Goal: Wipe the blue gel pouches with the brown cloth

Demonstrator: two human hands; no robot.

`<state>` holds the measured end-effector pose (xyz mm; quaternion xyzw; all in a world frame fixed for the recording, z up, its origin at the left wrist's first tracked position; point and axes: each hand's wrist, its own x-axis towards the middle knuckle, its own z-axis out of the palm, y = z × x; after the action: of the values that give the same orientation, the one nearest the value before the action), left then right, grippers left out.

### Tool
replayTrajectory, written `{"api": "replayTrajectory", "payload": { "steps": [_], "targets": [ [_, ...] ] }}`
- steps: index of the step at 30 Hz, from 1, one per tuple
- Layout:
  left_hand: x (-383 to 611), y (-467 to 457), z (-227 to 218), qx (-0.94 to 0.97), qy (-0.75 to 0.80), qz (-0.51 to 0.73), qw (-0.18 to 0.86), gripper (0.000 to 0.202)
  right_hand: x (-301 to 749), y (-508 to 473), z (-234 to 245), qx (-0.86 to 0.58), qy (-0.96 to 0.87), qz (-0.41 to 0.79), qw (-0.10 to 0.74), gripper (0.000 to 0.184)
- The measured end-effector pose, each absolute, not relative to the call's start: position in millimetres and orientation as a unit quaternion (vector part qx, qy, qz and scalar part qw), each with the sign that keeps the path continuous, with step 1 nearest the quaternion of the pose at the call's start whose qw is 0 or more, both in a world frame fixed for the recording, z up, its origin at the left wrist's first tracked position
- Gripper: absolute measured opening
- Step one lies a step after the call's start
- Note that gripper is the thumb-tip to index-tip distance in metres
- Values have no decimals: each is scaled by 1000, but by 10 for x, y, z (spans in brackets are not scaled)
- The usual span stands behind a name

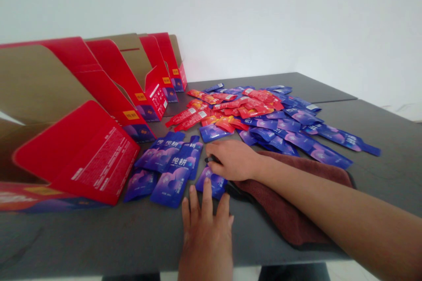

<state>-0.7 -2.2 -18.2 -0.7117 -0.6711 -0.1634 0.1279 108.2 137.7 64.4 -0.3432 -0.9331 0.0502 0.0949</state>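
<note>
My left hand (206, 232) lies palm down at the bottom middle, its fingers spread and empty, with the fingertips at the lower edge of a blue-purple sachet (214, 185). My right hand (232, 160) reaches in from the right, its fingers bunched above that sachet. A small dark object (209, 159) shows under the right fingertips, mostly hidden, and I cannot tell what it is. Several loose blue sachets (169, 171) lie left of my hands. Beyond them is a heap of mixed red sachets (214, 109) and blue sachets (280, 129).
Open red and cardboard display boxes (132, 83) stand along the left of the dark grey table (379, 140). A folded maroon towel (290, 202) lies under my right forearm. A white wall (263, 17) rises behind the table.
</note>
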Motion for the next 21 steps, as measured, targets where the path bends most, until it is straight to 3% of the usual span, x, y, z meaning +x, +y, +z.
{"api": "replayTrajectory", "payload": {
  "steps": [21],
  "targets": [
    [-150, -6, -178, -758, -622, -139, 140, 30, 1079, 1371, 651, -342, -934, 46, 94, 21]
  ]
}}
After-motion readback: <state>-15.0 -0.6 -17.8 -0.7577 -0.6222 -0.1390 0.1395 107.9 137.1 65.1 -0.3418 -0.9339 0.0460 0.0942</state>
